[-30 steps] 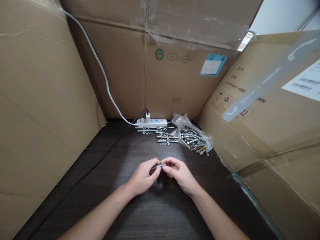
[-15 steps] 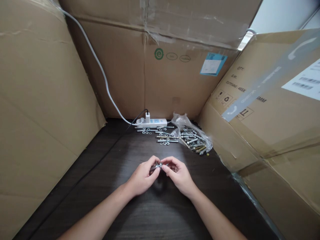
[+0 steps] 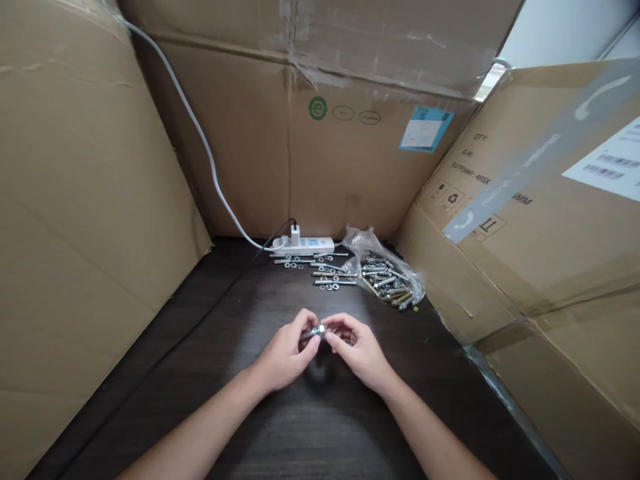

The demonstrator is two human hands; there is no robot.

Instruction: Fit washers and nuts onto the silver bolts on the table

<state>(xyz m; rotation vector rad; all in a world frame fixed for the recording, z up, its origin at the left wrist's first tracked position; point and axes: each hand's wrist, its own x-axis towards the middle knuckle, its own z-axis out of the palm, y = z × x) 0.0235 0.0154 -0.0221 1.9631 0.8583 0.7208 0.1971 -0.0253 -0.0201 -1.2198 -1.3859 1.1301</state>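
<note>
A silver expansion bolt (image 3: 309, 334) with a hex nut (image 3: 321, 329) and a washer near one end lies level between my hands, just above the table. My left hand (image 3: 287, 350) is closed round its sleeve, thumb in front and forefinger behind. At the other end my right hand (image 3: 357, 347) pinches the bolt beside the nut between thumb and forefinger. My fingers cover much of the bolt's length. Farther back, disassembled bolt rods (image 3: 334, 283) lie in rows, with loose nuts and washers (image 3: 329, 287) next to them.
A clear plastic bag (image 3: 363, 240) lies open at the back right, with a heap of bolts (image 3: 387, 280) in it. A white power strip (image 3: 320, 245) with a plugged-in charger (image 3: 295, 234) stands against the back cardboard. A black cable (image 3: 210, 312) crosses the table's left side. Cardboard walls (image 3: 90, 220) enclose three sides.
The nut now shows more fully between my fingertips, as my right fingers have shifted slightly to the right. Both hands otherwise stay in place, still holding the bolt.
</note>
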